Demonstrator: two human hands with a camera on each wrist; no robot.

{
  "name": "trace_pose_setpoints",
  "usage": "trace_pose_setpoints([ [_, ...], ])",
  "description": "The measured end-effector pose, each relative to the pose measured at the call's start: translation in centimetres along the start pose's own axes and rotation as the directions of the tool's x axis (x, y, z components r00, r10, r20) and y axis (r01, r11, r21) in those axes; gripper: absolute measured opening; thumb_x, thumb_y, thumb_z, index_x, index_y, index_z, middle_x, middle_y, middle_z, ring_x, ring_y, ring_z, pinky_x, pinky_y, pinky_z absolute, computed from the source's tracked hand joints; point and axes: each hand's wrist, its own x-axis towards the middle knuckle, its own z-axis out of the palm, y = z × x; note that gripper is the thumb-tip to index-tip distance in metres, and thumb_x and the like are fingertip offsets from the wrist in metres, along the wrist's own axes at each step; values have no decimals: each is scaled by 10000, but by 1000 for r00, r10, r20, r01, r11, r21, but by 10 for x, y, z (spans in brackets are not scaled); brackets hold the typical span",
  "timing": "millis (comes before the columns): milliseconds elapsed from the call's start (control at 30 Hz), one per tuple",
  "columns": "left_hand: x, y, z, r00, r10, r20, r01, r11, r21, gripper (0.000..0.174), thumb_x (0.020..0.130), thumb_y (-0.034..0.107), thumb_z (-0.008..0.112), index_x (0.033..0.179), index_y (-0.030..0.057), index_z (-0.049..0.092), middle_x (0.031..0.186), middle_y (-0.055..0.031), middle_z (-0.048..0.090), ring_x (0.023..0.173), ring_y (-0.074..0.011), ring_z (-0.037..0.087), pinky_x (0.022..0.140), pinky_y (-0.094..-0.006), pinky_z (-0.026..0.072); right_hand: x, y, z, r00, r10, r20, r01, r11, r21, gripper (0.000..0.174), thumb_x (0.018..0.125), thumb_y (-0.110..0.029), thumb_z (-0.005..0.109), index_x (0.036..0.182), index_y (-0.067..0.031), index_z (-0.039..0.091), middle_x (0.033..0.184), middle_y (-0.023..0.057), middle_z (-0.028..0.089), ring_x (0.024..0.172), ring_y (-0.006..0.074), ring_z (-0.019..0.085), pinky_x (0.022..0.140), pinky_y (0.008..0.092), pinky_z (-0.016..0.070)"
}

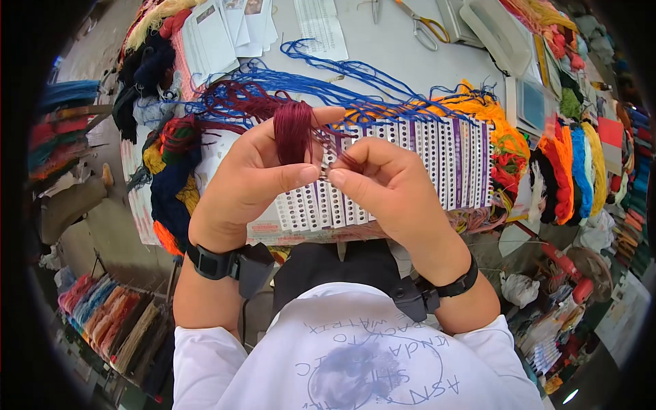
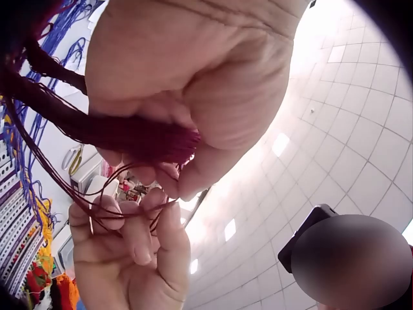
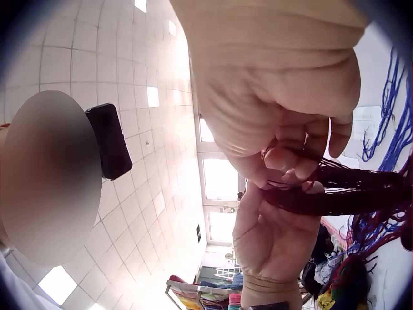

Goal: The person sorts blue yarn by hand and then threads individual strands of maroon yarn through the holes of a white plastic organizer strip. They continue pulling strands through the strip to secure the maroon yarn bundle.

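Observation:
A bundle of maroon thread (image 1: 294, 133) is folded over the fingers of my left hand (image 1: 249, 167), which grips it above the table. Its loose tails trail left and back across the tabletop. My right hand (image 1: 393, 184) is close beside, pinching a few thin strands between thumb and fingers. In the left wrist view, fine strands of the maroon thread (image 2: 148, 139) loop around the right hand's fingers (image 2: 139, 236). The right wrist view shows the fingertips of both hands meeting at the end of the bundle (image 3: 310, 200). Beneath the hands lie white and purple punched cards (image 1: 430, 164).
Long blue threads (image 1: 355, 68) run across the table behind the hands. Orange yarn (image 1: 502, 130) borders the cards on the right, dark and mixed skeins (image 1: 171, 171) the left edge. Papers (image 1: 208, 41), scissors (image 1: 427, 31) and a clear plastic box (image 1: 495, 34) sit at the back.

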Motion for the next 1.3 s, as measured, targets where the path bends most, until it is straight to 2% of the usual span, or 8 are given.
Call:
trace_pose_setpoints([
  [333,0,-8,-59,926,-199,319,190,980,61,669,716,238,663,1233,-123,439,565,7,454,395,-70,336,371,-235,250,-36,-5,-86,985,28,168,-99,898,429,166,839,-40,579,993,22,576,779,51,592,662,99,529,603,233,434],
  [467,-52,-2,-182,991,-68,-114,46,981,-188,281,975,271,437,750,103,457,548,70,302,389,-30,261,347,-187,198,-100,-9,-244,987,50,-156,45,831,554,145,965,-161,467,982,-30,526,748,-29,369,526,29,303,422,179,242],
  [633,-129,31,-310,801,-94,-591,-71,966,-249,200,998,242,409,913,103,524,536,76,240,380,-20,169,323,-197,121,-215,-19,-415,906,168,-390,110,795,597,231,1008,-176,360,1102,-47,526,601,-37,257,450,51,223,375,190,198],
  [800,-146,46,-379,900,-25,-436,-125,941,-313,211,995,228,419,896,75,526,577,61,304,419,-29,228,365,-189,205,-338,-50,-564,514,269,-815,250,861,442,205,990,-181,397,1061,-58,545,572,-47,268,425,45,235,361,203,193],
  [900,-86,42,-271,688,11,-725,-293,919,-264,171,975,197,460,863,72,494,679,39,390,501,-41,299,472,-180,298,-353,-72,-537,201,90,-975,196,972,130,199,969,-180,441,1057,-39,550,588,-54,278,441,37,255,364,196,197],
  [933,-57,39,-214,560,-2,-828,-288,937,-197,157,968,183,474,857,71,485,707,34,409,522,-44,315,502,-178,318,-316,-70,-486,212,31,-977,135,989,61,208,957,-182,465,1062,-26,555,598,-63,293,451,28,264,369,187,203],
  [1100,35,-86,-107,912,-201,-358,103,956,-274,259,916,242,555,1083,48,594,598,100,333,430,2,237,375,-178,178,-76,46,-276,724,20,-689,-90,994,-66,306,881,-177,585,1130,1,592,716,-62,469,550,1,387,450,146,282],
  [1300,141,-206,-30,858,-391,-334,397,916,-53,346,865,111,527,1201,30,523,588,91,352,425,-16,293,385,-196,237,70,180,-144,862,92,-498,-249,933,-258,202,815,-203,664,858,-8,700,679,7,633,562,57,512,517,215,411],
])
